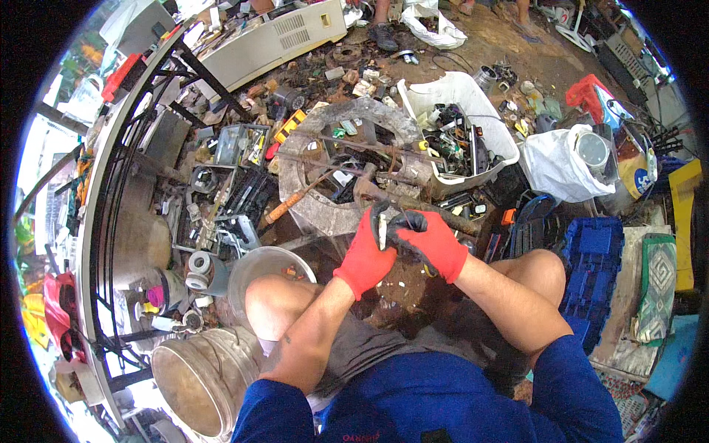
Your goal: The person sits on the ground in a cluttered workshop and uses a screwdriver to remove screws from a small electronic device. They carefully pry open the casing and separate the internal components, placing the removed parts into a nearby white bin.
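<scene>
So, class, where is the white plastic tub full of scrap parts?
In the head view, the white tub sits on the ground ahead and slightly right of the gloved hands, between the grey ring-shaped casting and a white sack.

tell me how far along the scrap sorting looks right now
Done: a white bin already holds sorted parts, and a metal bucket stands by the knee. In hand: the left hand and right hand, in red gloves, hold a small pale piece between them. Left: loose scrap lies all across the ground.
</scene>
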`<action>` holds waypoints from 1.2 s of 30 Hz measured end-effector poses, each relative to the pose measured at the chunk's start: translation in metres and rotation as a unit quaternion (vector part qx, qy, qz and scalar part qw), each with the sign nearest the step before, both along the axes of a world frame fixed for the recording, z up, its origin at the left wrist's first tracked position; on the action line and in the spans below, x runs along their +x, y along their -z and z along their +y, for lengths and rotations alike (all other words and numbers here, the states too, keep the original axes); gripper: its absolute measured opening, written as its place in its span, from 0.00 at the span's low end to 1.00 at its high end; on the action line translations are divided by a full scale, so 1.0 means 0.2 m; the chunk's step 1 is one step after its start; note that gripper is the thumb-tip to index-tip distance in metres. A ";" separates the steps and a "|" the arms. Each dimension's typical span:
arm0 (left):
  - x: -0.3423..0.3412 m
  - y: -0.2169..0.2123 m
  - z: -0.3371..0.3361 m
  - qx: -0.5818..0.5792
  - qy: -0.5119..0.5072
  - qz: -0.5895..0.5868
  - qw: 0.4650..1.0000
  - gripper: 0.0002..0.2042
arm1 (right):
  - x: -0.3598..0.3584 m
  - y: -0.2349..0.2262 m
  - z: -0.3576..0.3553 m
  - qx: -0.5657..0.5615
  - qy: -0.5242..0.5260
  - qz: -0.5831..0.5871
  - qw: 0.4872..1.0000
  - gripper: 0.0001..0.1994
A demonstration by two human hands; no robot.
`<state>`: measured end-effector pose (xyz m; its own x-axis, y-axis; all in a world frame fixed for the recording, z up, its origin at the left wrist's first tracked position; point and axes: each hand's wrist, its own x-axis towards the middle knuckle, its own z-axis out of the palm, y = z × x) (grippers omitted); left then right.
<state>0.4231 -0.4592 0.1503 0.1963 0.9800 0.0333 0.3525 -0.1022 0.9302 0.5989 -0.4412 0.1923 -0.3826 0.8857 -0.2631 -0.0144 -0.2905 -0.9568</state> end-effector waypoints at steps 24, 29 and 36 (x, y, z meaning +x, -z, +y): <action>-0.11 -0.12 0.01 -0.221 0.024 -0.292 0.930 0.26 | -0.01 -0.02 -0.01 0.215 0.020 -0.158 0.963 0.12; -0.17 -0.10 0.04 -0.212 -0.044 -0.350 0.911 0.23 | 0.03 0.03 0.02 0.058 0.022 -0.133 0.989 0.08; -0.17 -0.15 0.04 -0.222 -0.058 -0.378 0.897 0.23 | 0.01 0.04 0.01 0.021 0.061 -0.069 0.996 0.07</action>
<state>0.3895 -0.4513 0.1806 0.1778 0.9421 -0.2843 -0.4113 0.3336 0.8483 0.6013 -0.4387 0.1847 -0.2339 0.9346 -0.2679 0.0845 -0.2549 -0.9633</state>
